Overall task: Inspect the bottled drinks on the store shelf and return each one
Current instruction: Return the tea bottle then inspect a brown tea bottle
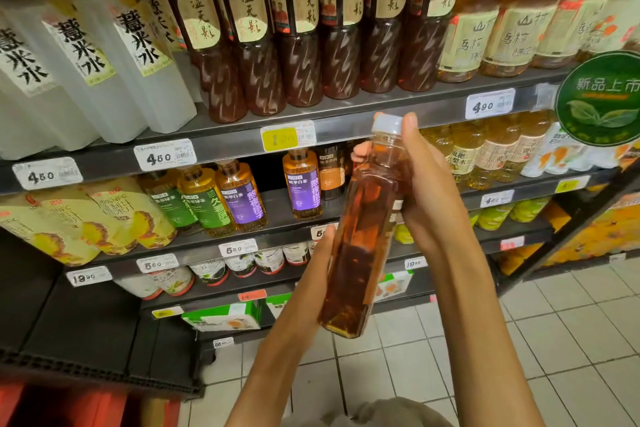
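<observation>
I hold a tall square bottle of amber tea (363,229) with a white cap, tilted, in front of the shelves. My right hand (429,184) grips its upper part from the right, fingers wrapped behind the neck and thumb near the cap. My left hand (323,253) holds the lower body from the left; the bottle hides most of its fingers. On the shelf behind stand purple-label bottles (301,184), with a gap between them, and green-label bottles (194,201).
The upper shelf (346,111) carries dark twisted bottles (304,55), white bottles (104,62) at left and pale tea bottles (512,35) at right. A round green sign (601,97) juts out at right. Lower shelves hold juices and cartons. A tiled floor (519,340) lies below.
</observation>
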